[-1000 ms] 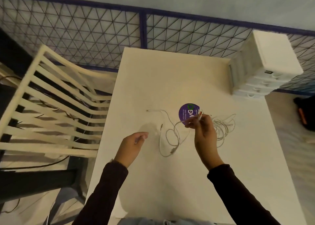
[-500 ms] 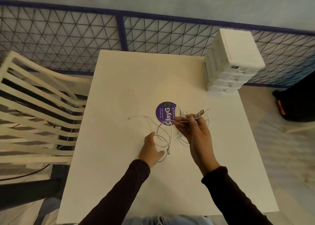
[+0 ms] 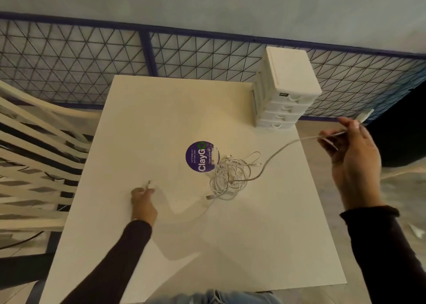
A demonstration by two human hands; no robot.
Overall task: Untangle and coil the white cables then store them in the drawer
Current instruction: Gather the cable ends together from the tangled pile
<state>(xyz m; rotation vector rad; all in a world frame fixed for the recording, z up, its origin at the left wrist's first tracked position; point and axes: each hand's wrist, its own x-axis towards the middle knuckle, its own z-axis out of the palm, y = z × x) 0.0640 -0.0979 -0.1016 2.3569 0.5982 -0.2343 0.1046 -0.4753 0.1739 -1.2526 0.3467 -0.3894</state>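
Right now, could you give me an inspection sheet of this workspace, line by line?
Surface: white table, mostly bare.
Job's things: white drawer unit at the far right corner, all drawers shut.
Clutter: round purple sticker beside the tangle.
Hands: right hand raised off the table's right edge, pinching a cable end; left hand low on the table, holding another end.
Cables: white cable tangle mid-table, one strand pulled out toward the right hand.
Surroundings: slatted chair left, mesh fence behind.
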